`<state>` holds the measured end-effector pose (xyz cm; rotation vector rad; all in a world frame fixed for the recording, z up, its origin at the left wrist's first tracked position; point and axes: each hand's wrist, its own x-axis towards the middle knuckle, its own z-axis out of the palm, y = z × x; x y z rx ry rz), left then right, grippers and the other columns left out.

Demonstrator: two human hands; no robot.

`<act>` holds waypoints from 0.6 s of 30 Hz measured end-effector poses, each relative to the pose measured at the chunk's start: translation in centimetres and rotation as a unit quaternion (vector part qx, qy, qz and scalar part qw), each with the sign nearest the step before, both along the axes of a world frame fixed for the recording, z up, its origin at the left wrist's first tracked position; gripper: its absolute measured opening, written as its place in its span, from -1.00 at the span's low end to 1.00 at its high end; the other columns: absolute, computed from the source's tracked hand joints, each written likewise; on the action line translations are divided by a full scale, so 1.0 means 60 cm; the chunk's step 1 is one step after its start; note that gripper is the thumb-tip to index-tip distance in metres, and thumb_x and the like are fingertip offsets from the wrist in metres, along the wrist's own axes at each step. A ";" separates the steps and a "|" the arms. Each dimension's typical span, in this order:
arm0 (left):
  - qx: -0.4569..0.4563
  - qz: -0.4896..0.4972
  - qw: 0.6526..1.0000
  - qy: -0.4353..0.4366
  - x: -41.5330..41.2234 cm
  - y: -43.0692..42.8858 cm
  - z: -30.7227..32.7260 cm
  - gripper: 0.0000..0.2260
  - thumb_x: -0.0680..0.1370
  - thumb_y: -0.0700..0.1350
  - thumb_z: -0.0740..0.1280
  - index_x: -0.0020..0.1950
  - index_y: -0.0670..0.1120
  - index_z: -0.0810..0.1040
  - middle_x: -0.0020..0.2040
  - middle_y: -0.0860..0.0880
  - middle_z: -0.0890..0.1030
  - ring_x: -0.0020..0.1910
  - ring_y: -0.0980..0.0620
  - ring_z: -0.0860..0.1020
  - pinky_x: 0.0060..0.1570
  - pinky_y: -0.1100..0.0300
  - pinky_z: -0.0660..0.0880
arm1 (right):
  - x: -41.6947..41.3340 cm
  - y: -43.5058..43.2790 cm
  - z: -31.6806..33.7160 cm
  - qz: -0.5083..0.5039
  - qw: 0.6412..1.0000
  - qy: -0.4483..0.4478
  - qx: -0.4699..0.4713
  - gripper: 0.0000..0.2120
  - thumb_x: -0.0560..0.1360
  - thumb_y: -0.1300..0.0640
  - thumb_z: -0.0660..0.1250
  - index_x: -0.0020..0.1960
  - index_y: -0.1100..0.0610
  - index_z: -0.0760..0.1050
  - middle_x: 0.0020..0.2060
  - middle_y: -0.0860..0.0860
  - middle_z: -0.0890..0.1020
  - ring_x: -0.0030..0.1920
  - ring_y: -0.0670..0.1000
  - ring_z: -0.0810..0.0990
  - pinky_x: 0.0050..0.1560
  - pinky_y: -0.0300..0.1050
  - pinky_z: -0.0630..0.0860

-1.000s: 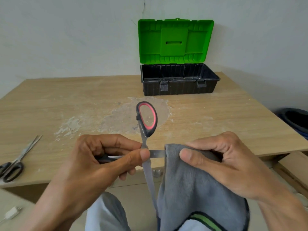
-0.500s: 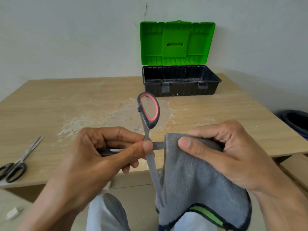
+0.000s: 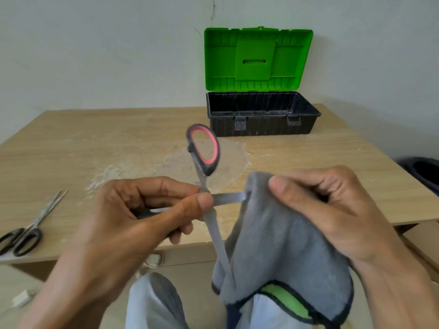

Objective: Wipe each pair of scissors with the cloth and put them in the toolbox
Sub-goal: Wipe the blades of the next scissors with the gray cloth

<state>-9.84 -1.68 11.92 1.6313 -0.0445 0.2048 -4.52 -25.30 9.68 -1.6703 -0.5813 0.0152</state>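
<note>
My left hand [image 3: 133,224] grips a pair of scissors with black-and-red handles [image 3: 206,162], spread wide open in front of me. One blade points right into a grey cloth [image 3: 273,245], which my right hand [image 3: 332,205] pinches around that blade; the other blade slants down beside the cloth. A second pair of scissors with black handles [image 3: 28,231] lies on the wooden table [image 3: 95,143] at the near left edge. The toolbox [image 3: 261,124], black with a raised green lid, stands open at the back of the table, and nothing shows inside it.
A dark bin [image 3: 425,172] stands on the floor right of the table, with a cardboard box [image 3: 422,243] nearer me. A white plug [image 3: 22,299] lies on the floor at the lower left. My knees are below the hands. A worn pale patch marks the table's middle.
Both hands, with the scissors and the cloth, have risen slightly in view. My right hand's pinch on the cloth has shifted a little to the right along the blade.
</note>
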 end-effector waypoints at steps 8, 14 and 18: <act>-0.077 0.119 0.988 -0.060 0.024 0.021 -0.013 -0.82 0.29 0.00 0.52 -0.22 -0.08 0.74 -0.40 -0.06 0.65 -0.48 0.09 0.47 -0.47 0.36 0.42 | 0.004 -0.016 0.000 -0.026 0.996 0.061 0.058 -0.77 0.41 -0.10 0.46 -0.13 0.01 0.80 -0.22 0.05 0.79 -0.19 -0.03 0.77 -0.20 -0.28 0.63; -0.136 0.176 0.971 -0.092 0.038 -0.012 -0.017 -0.92 0.38 -0.07 0.51 -0.19 -0.06 0.72 -0.33 -0.01 0.69 -0.40 0.10 0.54 -0.38 0.34 0.47 | 0.006 0.000 0.002 -0.003 0.999 0.037 0.013 -0.80 0.47 -0.04 0.40 -0.07 -0.08 0.80 -0.19 -0.02 0.81 -0.14 -0.08 0.77 -0.13 -0.30 0.60; -0.146 0.191 0.965 -0.101 0.041 -0.024 -0.016 -0.89 0.38 -0.06 0.52 -0.16 -0.06 0.72 -0.30 -0.02 0.70 -0.38 0.09 0.56 -0.35 0.32 0.48 | 0.008 -0.002 -0.005 -0.010 1.000 0.005 -0.019 -0.80 0.54 -0.15 0.43 0.02 -0.12 0.79 -0.16 0.21 0.77 -0.15 0.24 0.73 -0.07 -0.01 0.58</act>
